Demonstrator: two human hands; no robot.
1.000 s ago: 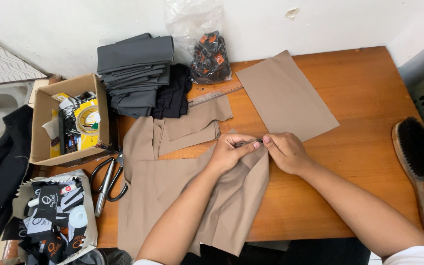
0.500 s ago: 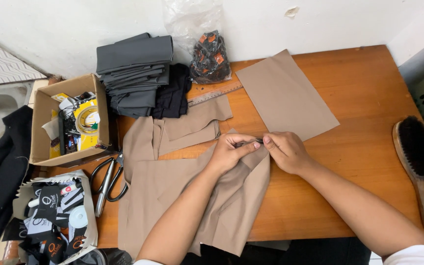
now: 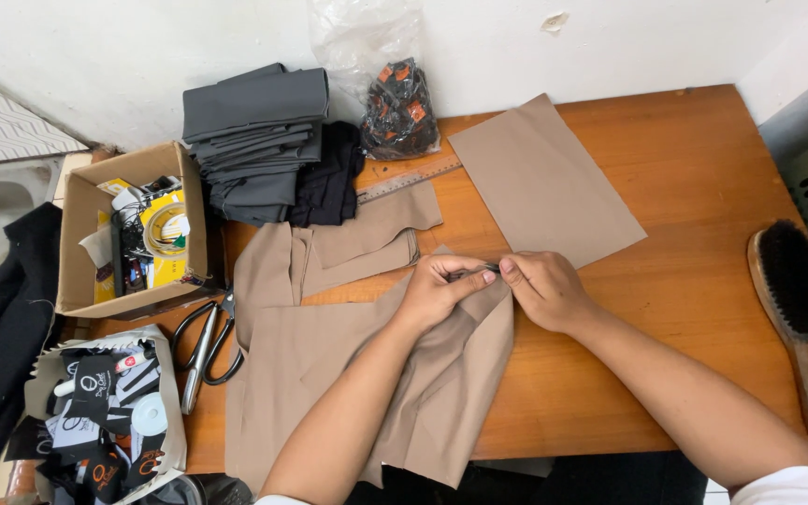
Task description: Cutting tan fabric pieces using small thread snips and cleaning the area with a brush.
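Compared with the two earlier pictures, I see almost no change: both hands stay at the same place on the tan fabric piece, and only the view is very slightly shifted. I judge from this that the work at the fabric edge goes on in small finger movements and that nothing was put down or picked up. My left hand is closed in a pinch on the upper edge of the fabric, and my right hand is closed on the same edge just beside it, so the fingertips of both nearly touch. Between them is something small and dark, but it is too small to say what it is. The fabric lies at the near middle of the wooden table, hanging partly over the near edge. To the left lie the scissors, untouched, and farther left a cardboard box with small items. At the far side there is a stack of grey folded cloth, a flat tan sheet and a ruler. On the right lies a brush, well apart from my hands.
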